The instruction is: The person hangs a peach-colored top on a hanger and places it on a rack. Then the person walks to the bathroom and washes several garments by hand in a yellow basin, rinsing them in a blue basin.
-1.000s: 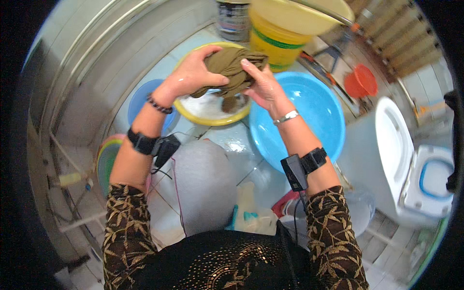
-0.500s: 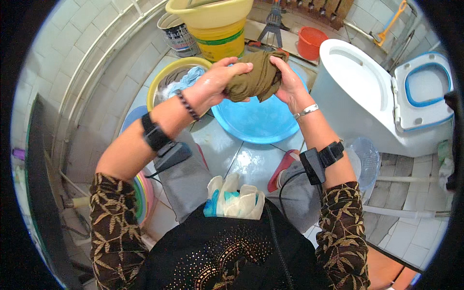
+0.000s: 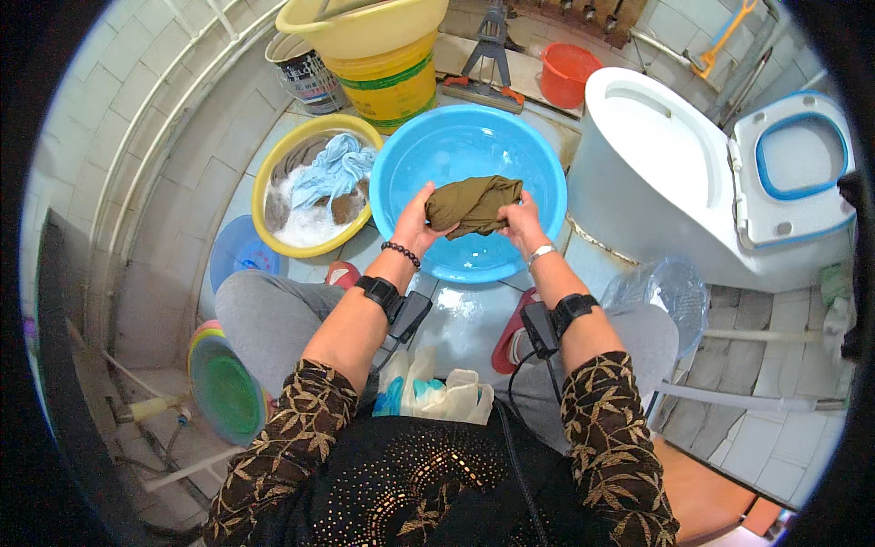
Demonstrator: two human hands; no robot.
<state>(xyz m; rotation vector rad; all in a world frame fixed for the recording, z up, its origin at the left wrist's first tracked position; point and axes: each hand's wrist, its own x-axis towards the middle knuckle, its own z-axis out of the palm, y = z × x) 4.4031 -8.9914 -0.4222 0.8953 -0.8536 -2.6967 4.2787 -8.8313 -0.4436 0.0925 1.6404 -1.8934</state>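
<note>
Between my two hands is a bunched olive-brown cloth (image 3: 474, 204), held over the near part of a round blue basin (image 3: 401, 146) with water in it. My left hand (image 3: 421, 221) grips the cloth's left end, and my right hand (image 3: 522, 221) grips its right end. Both hands are closed on the fabric, with some fingers hidden under it. Left of the blue basin stands a yellow basin (image 3: 265, 173) holding light-blue cloth (image 3: 337, 170), darker fabric and white suds.
A yellow bucket (image 3: 387, 82), a paint pail (image 3: 308, 77), a tripod-like stand (image 3: 489, 55) and a red bucket (image 3: 567, 75) stand behind. The white toilet (image 3: 629, 182) is at right, a clear plastic basin (image 3: 670, 292) near it. Stacked basins (image 3: 223, 387) lie left of my legs.
My hands have come down and nearer to me with the cloth, from raised above the basin's far side to low over its near part. The cloth looks more spread sideways.
</note>
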